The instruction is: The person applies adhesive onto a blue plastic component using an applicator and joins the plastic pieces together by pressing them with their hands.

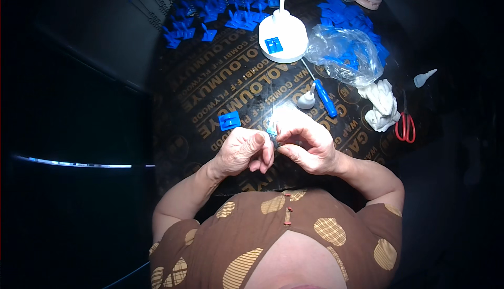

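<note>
Close to my chest, both hands meet over a small blue plastic piece (pixel 272 128) with something dark under it, mostly hidden by my fingers. My left hand (pixel 241 151) is closed on its left side, thumb up against it. From the right, the thumb and fingers of my right hand (pixel 311 144) pinch toward the same piece. A square blue plastic part (pixel 229 121) with raised ribs lies just beyond my left hand. Past my right hand are a small white squeeze bottle (pixel 306 99) and a screwdriver with a blue handle (pixel 325 99).
A white lamp base (pixel 283 55) carries another square blue part (pixel 273 45). Blue parts with upright stems (pixel 244 18) and springs (pixel 157 13) line the far left. At right lie a see-through bag (pixel 362 60), white cloth (pixel 382 105), red-handled scissors (pixel 405 127) and a white nozzle bottle (pixel 424 78).
</note>
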{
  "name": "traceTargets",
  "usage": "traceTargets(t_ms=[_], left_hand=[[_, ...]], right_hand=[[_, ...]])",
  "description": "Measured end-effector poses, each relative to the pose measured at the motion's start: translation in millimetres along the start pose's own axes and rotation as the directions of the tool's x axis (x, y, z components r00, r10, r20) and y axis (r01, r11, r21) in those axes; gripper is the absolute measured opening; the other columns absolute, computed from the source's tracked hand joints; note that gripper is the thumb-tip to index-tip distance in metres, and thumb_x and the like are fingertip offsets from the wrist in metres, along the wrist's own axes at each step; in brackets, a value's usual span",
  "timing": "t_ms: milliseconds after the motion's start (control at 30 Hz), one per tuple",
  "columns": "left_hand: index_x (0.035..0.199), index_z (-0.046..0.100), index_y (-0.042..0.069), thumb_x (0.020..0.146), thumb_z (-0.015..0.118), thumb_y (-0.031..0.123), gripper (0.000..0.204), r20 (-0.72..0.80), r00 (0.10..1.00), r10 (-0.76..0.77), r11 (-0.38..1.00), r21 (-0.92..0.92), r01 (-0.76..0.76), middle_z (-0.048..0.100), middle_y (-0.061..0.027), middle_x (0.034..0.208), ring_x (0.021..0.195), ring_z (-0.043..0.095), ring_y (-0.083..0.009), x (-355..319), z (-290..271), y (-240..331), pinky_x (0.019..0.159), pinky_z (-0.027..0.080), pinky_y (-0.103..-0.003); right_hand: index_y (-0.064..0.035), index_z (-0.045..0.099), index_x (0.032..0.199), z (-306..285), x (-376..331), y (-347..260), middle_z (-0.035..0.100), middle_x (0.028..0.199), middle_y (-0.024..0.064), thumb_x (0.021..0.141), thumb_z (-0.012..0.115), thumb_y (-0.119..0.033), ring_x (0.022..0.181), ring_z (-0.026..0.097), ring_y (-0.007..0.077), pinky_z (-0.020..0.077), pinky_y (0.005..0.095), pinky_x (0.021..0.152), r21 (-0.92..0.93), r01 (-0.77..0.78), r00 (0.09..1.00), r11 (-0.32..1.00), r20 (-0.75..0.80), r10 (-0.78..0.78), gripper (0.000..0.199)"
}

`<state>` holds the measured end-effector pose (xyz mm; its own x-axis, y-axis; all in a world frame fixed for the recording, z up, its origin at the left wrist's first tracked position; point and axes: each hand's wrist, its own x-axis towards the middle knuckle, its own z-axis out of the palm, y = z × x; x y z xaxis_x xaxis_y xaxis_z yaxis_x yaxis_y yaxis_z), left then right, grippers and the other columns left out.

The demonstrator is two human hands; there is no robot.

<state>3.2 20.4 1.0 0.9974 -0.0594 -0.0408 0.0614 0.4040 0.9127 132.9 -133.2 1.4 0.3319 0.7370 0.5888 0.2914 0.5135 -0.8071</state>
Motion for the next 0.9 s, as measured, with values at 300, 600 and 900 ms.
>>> traceTargets(t_ms=[300, 600, 900], left_hand=[[0.064, 0.060, -0.005, 0.091, 0.030, 0.064, 0.079, 0.494, 0.865, -0.089, 0.952, -0.212, 0.219, 0.056, -0.0137, 0.058, 0.043, 0.043, -0.0101, 0, -5, -11, 0.041, 0.033, -0.021], [0.066, 0.061, -0.005, 0.091, 0.028, 0.065, 0.081, 0.526, 0.826, -0.204, 0.941, -0.128, 0.313, 0.056, -0.0117, 0.058, 0.042, 0.047, -0.0110, 2, -5, -17, 0.038, 0.033, -0.021], [0.069, 0.062, -0.006, 0.091, 0.030, 0.064, 0.080, 0.492, 0.839, -0.232, 0.936, -0.121, 0.330, 0.056, -0.0120, 0.060, 0.045, 0.052, -0.0130, 2, -3, -19, 0.039, 0.034, -0.021]], right_hand=[[0.0007, 0.061, 0.098, -4, 3, -7, 0.058, 0.086, 0.0064, 0.078, 0.067, 0.000, 0.070, 0.054, 0.0137, 0.0438, 0.0246, 0.057, -0.113, 0.055, 0.994, 0.992, 0.104, -0.043, 0.020], [0.0034, 0.060, 0.100, 2, -5, -12, 0.061, 0.088, 0.0100, 0.083, 0.063, -0.002, 0.079, 0.061, 0.0174, 0.0489, 0.0278, 0.069, 0.066, -0.147, 0.985, 0.987, 0.097, 0.141, 0.018], [0.0027, 0.057, 0.098, 2, -5, -10, 0.060, 0.089, 0.0092, 0.086, 0.060, -0.002, 0.081, 0.061, 0.0160, 0.0488, 0.0264, 0.071, 0.109, -0.176, 0.979, 0.978, 0.123, 0.162, 0.014]])
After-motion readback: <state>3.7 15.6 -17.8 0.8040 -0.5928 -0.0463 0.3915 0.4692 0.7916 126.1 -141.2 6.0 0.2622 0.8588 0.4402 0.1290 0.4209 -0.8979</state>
